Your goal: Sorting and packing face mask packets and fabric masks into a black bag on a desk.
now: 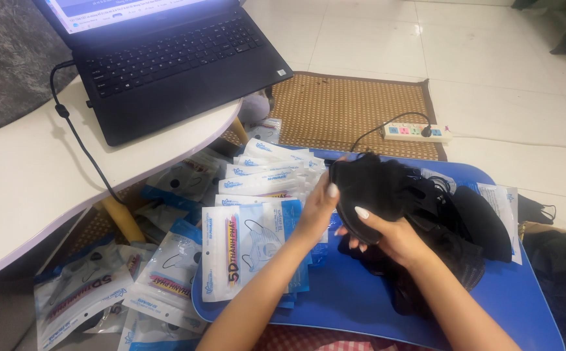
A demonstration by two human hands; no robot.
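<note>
A stack of black face masks (374, 185) is held above a blue lap tray (361, 299). My right hand (387, 235) grips the stack from below, thumb on its front. My left hand (315, 211) presses against the stack's left side, its thumb on the edge. More loose black masks (465, 240) lie in a pile on the tray to the right. A white and blue mask packet (247, 250) lies on the tray's left part, under my left forearm.
Several sealed mask packets (166, 279) lie scattered on the floor at left and fanned behind the tray (267, 172). A black laptop (172, 62) with a cable sits on a white low table (23, 188). A power strip (416, 132) lies by a woven mat (348, 107).
</note>
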